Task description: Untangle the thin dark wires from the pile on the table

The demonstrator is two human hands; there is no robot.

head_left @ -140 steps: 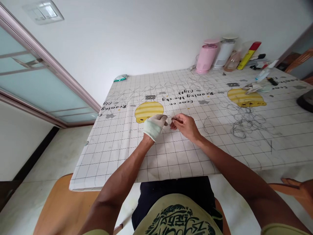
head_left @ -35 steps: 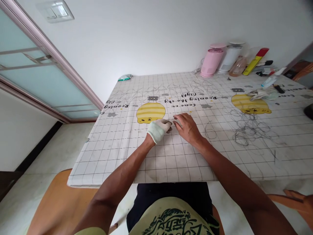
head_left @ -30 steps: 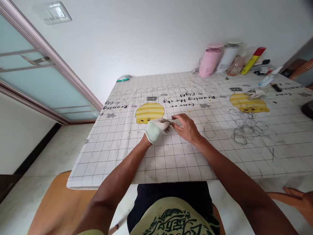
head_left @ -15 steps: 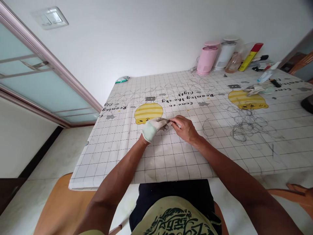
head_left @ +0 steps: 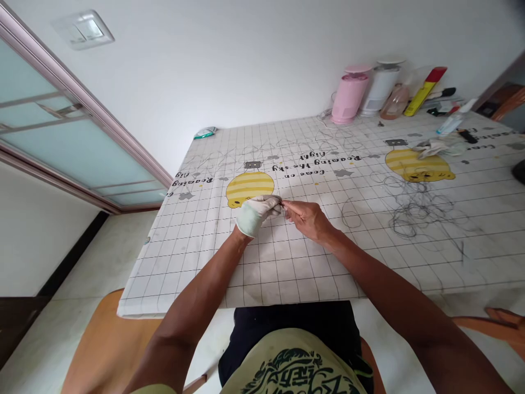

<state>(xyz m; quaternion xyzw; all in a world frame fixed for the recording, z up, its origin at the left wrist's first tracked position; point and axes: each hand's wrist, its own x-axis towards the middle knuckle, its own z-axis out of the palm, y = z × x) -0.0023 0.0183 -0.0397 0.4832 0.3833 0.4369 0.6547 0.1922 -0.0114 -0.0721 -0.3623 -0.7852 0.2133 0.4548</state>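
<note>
My left hand [head_left: 259, 212], in a pale white-green glove, is closed in a pinch above the table. Bare, my right hand [head_left: 305, 218] meets it fingertip to fingertip, its fingers also pinched. Whatever lies between the fingertips is too small to name. On the checked tablecloth [head_left: 287, 268] under both hands is a printed yellow balloon figure [head_left: 249, 186]. A loose loop of thin dark wire or thread [head_left: 351, 213] lies just right of my right hand. Farther right is a tangled heap of the same strands [head_left: 414, 210].
Along the wall stand a pink cylinder device [head_left: 350, 96], a white one [head_left: 381, 90], a pinkish bottle [head_left: 396, 103] and a yellow-red can [head_left: 425, 92]. A spray bottle [head_left: 455, 119] and a crumpled glove [head_left: 438, 146] lie right. A green-white packet [head_left: 205, 133] sits at the back left corner.
My right hand's fingers have curled and turned slightly against the left fingertips. Both hands stay together at nearly the same place; the view has shifted a little.
</note>
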